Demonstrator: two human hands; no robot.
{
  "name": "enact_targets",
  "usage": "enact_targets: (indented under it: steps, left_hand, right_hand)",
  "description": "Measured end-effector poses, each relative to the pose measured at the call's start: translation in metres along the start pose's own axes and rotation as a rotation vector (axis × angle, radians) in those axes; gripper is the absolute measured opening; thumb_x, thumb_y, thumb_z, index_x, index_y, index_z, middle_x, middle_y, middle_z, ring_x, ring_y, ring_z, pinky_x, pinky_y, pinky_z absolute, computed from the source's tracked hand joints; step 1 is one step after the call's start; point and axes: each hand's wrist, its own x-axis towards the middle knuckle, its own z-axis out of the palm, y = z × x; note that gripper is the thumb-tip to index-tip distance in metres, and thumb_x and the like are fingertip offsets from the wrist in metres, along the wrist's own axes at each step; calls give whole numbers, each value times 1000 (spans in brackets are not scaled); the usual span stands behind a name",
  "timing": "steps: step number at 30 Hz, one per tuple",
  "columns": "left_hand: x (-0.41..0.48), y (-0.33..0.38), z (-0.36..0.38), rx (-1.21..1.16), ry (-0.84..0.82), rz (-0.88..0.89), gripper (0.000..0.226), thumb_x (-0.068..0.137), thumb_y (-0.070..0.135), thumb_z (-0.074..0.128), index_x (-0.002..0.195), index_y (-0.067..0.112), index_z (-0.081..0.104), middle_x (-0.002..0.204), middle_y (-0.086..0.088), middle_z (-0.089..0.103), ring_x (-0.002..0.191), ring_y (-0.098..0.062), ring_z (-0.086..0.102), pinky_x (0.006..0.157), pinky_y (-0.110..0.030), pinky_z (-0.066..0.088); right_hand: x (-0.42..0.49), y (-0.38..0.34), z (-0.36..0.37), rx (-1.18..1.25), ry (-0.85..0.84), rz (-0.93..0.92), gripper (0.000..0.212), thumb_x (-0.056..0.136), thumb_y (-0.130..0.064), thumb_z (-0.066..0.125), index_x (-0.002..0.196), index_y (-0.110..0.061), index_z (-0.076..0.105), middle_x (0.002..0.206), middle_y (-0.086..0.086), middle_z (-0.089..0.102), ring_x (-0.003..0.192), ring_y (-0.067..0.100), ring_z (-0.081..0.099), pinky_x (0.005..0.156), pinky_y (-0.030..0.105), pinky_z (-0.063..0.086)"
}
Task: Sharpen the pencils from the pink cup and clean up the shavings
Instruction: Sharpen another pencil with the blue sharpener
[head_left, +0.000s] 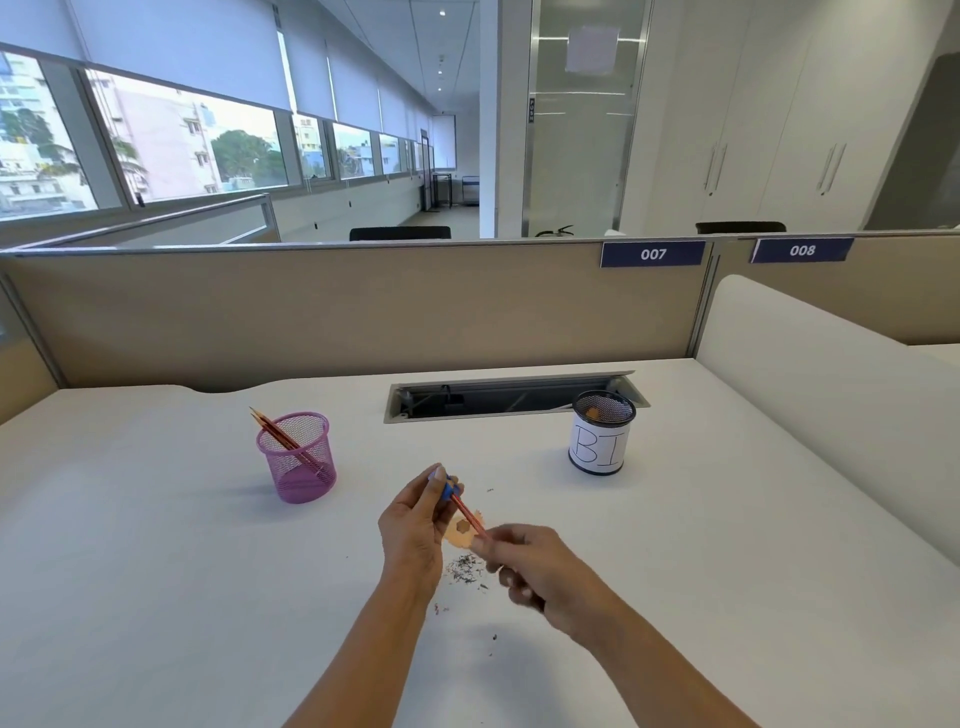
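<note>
The left hand (415, 525) pinches a blue sharpener (450, 488) and the right hand (535, 569) grips a red pencil (467, 514) pushed into it, above the white tabletop (182, 571). Shavings (464, 566) lie under the hands. The pink cup (297, 457) with two pencils (275, 434) stands at ten o'clock from the hands, a black cup (600, 434) at two o'clock.

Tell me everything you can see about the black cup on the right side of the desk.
The black cup is a round wire-mesh holder standing upright on the white desk, just in front of the open cable tray. A white paper label wraps its lower body, with the hand-drawn letters B and I showing. Something orange, seemingly pencil shavings, lies inside near the rim. Nothing touches it; both hands work away from it, nearer the camera.
</note>
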Motion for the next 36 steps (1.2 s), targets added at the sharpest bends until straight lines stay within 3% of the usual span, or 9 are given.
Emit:
enact_targets:
  steps: [3,5,11,15,22,26,30,34,36]
  left_hand:
    - [0,-2,-1,124,139,66,22,78,8,68,98,3,65,82,-10,69,74,-17,67,67,-20,57]
    - [-4,-4,2,195,238,103,21,76,11,71,94,5,65,81,-9,67,72,-15,65,71,-24,56]
    - [-10,-7,8,254,262,162,15,83,12,65,95,4,66,76,-6,66,69,-14,62,82,-33,52]
    - [-9,-5,5,226,147,152,18,87,9,59,102,2,64,85,-14,66,77,-20,64,77,-27,56]
    - [-9,4,10,-17,-75,7,18,92,8,46,95,5,63,81,-10,67,73,-17,66,67,-20,57]
    - [-7,3,7,-98,-113,-41,19,93,9,45,97,5,63,68,-4,72,63,-11,69,64,-21,58]
    - [-3,3,8,5,-22,40,14,88,7,53,97,3,64,67,-1,72,72,-17,66,68,-21,57]
    - [-2,-1,7,206,184,99,18,78,11,70,95,4,66,77,-8,68,71,-17,64,70,-24,56]
    - [-4,-3,8,307,312,117,16,75,16,74,86,7,67,71,-6,67,64,-14,63,73,-28,54]
  right_hand:
    - [8,13,-2,-709,312,-478,12,90,-24,59,89,-15,66,74,2,64,61,16,54,53,21,39]
    - [12,23,-5,-1057,467,-668,23,90,-31,50,82,-19,67,67,-4,61,56,14,56,43,14,22]
    - [16,28,7,-1261,452,-658,14,74,-28,74,69,-24,62,51,-5,52,36,11,46,44,13,-2]
    - [9,15,13,-904,408,-400,30,99,-33,40,91,-18,65,60,-5,47,59,18,42,46,20,24]
    - [-6,-9,8,318,-56,254,31,96,-27,49,71,-11,57,42,-6,33,27,2,21,26,11,15]
    - [-6,-11,3,485,-190,343,29,96,-26,48,75,-8,58,41,-5,36,27,3,23,25,10,15]
    - [-1,-9,3,135,-61,161,23,91,-29,58,78,-11,63,56,-3,46,34,4,31,32,13,21]
    - [9,7,2,-673,268,-398,14,91,-23,58,95,-13,66,78,0,55,66,14,51,61,23,41]
    - [13,15,1,-990,402,-643,17,92,-25,56,97,-13,67,81,1,57,66,14,50,50,20,33]
